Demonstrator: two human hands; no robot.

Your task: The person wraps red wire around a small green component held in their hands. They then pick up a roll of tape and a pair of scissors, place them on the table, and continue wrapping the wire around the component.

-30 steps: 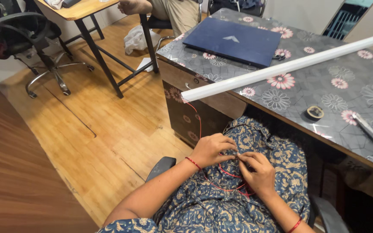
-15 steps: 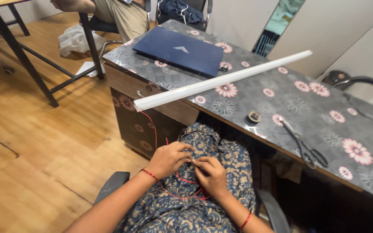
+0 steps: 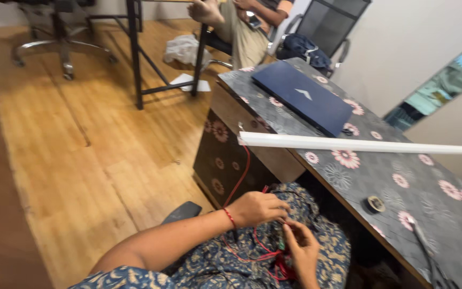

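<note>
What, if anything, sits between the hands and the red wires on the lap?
Nothing visible does. The left hand and right hand are already at the red wires on the lap; the white tube light lies above them on the floral desk, apart.
</note>
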